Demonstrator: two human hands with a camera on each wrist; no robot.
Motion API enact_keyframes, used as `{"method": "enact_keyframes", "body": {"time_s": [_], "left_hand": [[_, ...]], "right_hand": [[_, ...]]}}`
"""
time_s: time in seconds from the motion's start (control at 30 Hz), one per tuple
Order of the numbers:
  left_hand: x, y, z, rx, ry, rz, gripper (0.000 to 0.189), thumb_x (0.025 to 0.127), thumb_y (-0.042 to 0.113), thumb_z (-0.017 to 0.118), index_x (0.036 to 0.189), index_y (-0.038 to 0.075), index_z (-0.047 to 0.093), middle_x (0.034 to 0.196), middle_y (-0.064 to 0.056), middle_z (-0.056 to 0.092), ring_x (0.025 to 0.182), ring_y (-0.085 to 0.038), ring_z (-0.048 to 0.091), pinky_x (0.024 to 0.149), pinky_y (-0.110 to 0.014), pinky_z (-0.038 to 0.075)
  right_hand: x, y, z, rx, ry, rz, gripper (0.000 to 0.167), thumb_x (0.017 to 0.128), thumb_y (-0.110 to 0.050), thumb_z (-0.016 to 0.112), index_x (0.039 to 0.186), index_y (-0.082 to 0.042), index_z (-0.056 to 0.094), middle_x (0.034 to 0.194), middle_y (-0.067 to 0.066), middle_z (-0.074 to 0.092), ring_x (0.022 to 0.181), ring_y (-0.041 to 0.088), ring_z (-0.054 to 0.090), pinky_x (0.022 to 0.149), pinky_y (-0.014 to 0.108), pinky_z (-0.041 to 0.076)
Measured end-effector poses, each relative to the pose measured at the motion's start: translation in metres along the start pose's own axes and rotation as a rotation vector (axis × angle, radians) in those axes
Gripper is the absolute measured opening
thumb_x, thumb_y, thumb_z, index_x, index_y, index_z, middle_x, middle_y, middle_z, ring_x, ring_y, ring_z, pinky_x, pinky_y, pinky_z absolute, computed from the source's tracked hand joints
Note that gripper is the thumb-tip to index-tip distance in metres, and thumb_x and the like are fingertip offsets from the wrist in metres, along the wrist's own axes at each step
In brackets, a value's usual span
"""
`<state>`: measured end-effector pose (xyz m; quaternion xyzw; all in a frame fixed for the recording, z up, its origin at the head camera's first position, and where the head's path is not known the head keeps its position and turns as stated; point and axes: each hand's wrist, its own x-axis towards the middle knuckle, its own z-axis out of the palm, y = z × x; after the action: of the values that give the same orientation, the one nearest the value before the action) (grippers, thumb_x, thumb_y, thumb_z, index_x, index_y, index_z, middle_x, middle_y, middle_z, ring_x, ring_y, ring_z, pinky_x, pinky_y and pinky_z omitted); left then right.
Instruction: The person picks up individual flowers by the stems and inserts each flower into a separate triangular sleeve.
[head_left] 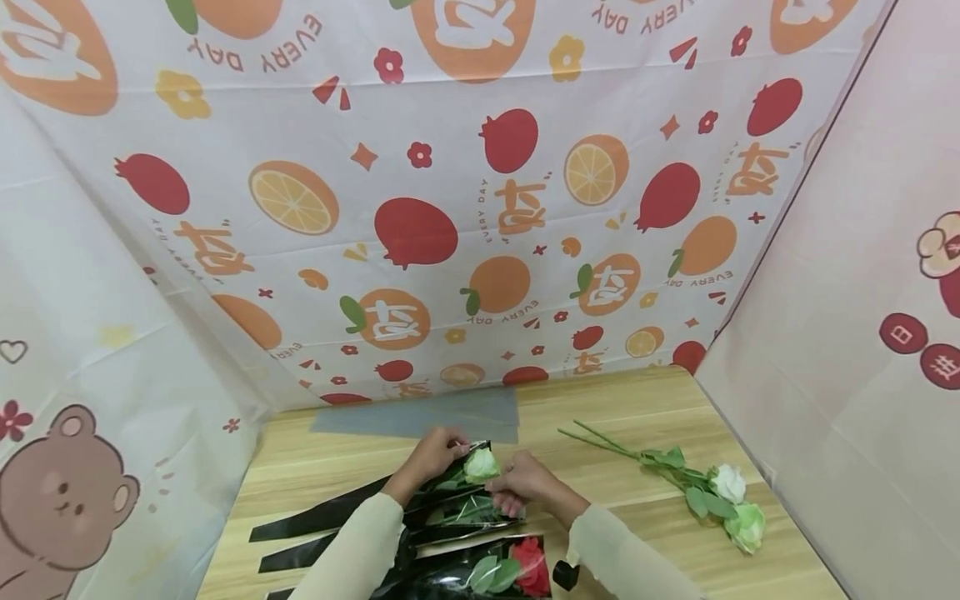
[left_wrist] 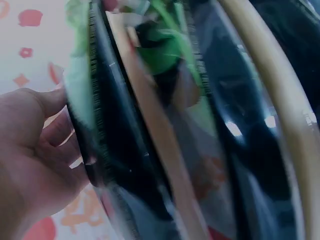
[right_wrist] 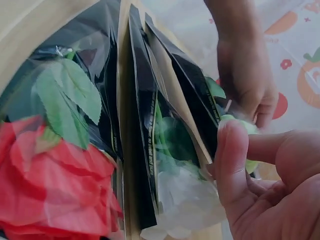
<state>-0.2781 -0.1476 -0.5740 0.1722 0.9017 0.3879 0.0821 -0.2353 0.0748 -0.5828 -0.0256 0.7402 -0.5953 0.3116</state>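
Note:
A pale green rose (head_left: pixel 481 465) lies in a clear flower sleeve with black edges (head_left: pixel 420 500). My left hand (head_left: pixel 441 454) pinches the far edge of this sleeve near the bloom. In the left wrist view the fingers (left_wrist: pixel 62 135) curl at the black edge. My right hand (head_left: pixel 525 482) is at the sleeve's open end, thumb and fingers gripping its near edge. Beside it lies a second sleeve, with a white rose (right_wrist: pixel 185 200) behind the clear film. Nearest my body, a red rose (head_left: pixel 532 565) with green leaves sits in a third black sleeve.
Two loose stems, a white rose (head_left: pixel 728 483) and a pale green rose (head_left: pixel 746 527), lie on the right of the wooden table (head_left: pixel 630 508). Grey translucent sheets (head_left: pixel 420 415) lie at the back, against the fruit-print curtain (head_left: pixel 450 250). A small black object (head_left: pixel 566 575) is at my right sleeve.

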Motion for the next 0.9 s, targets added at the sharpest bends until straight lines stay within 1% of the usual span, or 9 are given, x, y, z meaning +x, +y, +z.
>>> {"method": "enact_keyframes", "body": {"time_s": [0.13, 0.3, 0.4, 0.53, 0.67, 0.73, 0.8, 0.83, 0.9], "left_hand": [[0.005, -0.011, 0.009, 0.022, -0.011, 0.045, 0.012, 0.098, 0.001, 0.067, 0.093, 0.001, 0.079, 0.089, -0.014, 0.076, 0.076, -0.018, 0.065, 0.067, -0.032, 0.052], [0.008, -0.019, 0.016, 0.091, -0.036, 0.043, 0.013, 0.096, 0.001, 0.069, 0.091, 0.004, 0.080, 0.088, -0.011, 0.077, 0.075, -0.018, 0.068, 0.068, -0.034, 0.054], [0.013, -0.020, 0.016, 0.160, -0.045, 0.028, 0.011, 0.095, 0.004, 0.070, 0.092, 0.007, 0.080, 0.090, -0.009, 0.078, 0.079, -0.020, 0.070, 0.072, -0.037, 0.056], [0.024, -0.016, 0.011, 0.221, -0.064, 0.018, 0.010, 0.094, 0.003, 0.071, 0.093, 0.008, 0.080, 0.092, -0.009, 0.078, 0.084, -0.026, 0.072, 0.076, -0.044, 0.058], [0.036, -0.012, 0.009, 0.278, -0.099, 0.043, 0.012, 0.091, -0.002, 0.072, 0.091, 0.006, 0.081, 0.091, -0.010, 0.078, 0.083, -0.028, 0.072, 0.076, -0.048, 0.059], [0.041, -0.011, 0.009, 0.329, -0.111, 0.052, 0.017, 0.090, -0.003, 0.070, 0.076, 0.005, 0.075, 0.074, -0.004, 0.070, 0.069, -0.022, 0.064, 0.067, -0.041, 0.056], [0.046, -0.010, 0.010, 0.378, -0.108, 0.063, 0.030, 0.090, -0.002, 0.069, 0.063, 0.006, 0.063, 0.059, 0.002, 0.052, 0.057, -0.016, 0.047, 0.057, -0.035, 0.045], [0.049, -0.008, 0.010, 0.400, -0.097, 0.074, 0.033, 0.091, 0.000, 0.070, 0.060, 0.008, 0.058, 0.057, 0.004, 0.046, 0.056, -0.015, 0.042, 0.055, -0.033, 0.040], [0.054, -0.006, 0.011, 0.464, -0.066, 0.101, 0.036, 0.091, 0.003, 0.071, 0.060, 0.010, 0.053, 0.057, 0.004, 0.038, 0.055, -0.014, 0.037, 0.054, -0.033, 0.036]], "right_hand": [[0.005, 0.001, -0.001, -0.001, 0.009, 0.045, 0.030, 0.094, -0.015, 0.075, 0.079, 0.010, 0.075, 0.052, 0.000, 0.065, 0.040, 0.007, 0.058, 0.041, 0.022, 0.049], [0.012, 0.004, -0.002, -0.101, 0.057, 0.059, 0.033, 0.092, -0.017, 0.077, 0.068, 0.005, 0.074, 0.049, 0.002, 0.063, 0.037, 0.009, 0.057, 0.038, 0.025, 0.049], [0.016, 0.001, -0.005, -0.179, 0.076, 0.043, 0.033, 0.092, -0.015, 0.077, 0.066, 0.005, 0.073, 0.048, 0.002, 0.062, 0.036, 0.010, 0.057, 0.039, 0.028, 0.051], [0.019, -0.007, -0.013, -0.242, 0.091, 0.000, 0.031, 0.094, -0.010, 0.074, 0.068, 0.007, 0.074, 0.048, 0.002, 0.062, 0.036, 0.009, 0.056, 0.039, 0.028, 0.051], [0.023, -0.011, -0.022, -0.287, 0.086, -0.035, 0.028, 0.095, -0.006, 0.071, 0.070, 0.006, 0.076, 0.048, 0.002, 0.062, 0.035, 0.009, 0.055, 0.039, 0.027, 0.050], [0.027, -0.010, -0.026, -0.315, 0.087, -0.066, 0.027, 0.096, -0.005, 0.069, 0.072, 0.004, 0.077, 0.050, 0.004, 0.064, 0.037, 0.010, 0.055, 0.041, 0.030, 0.052], [0.032, -0.008, -0.031, -0.358, 0.101, -0.115, 0.028, 0.098, -0.006, 0.068, 0.074, 0.004, 0.077, 0.052, 0.007, 0.066, 0.038, 0.011, 0.056, 0.043, 0.034, 0.054], [0.035, -0.007, -0.033, -0.387, 0.119, -0.148, 0.028, 0.098, -0.006, 0.067, 0.074, 0.004, 0.077, 0.054, 0.008, 0.067, 0.039, 0.012, 0.057, 0.043, 0.035, 0.054], [0.043, -0.004, -0.039, -0.495, 0.183, -0.209, 0.027, 0.100, -0.007, 0.066, 0.077, 0.000, 0.078, 0.059, 0.006, 0.070, 0.043, 0.010, 0.056, 0.046, 0.032, 0.053]]}}
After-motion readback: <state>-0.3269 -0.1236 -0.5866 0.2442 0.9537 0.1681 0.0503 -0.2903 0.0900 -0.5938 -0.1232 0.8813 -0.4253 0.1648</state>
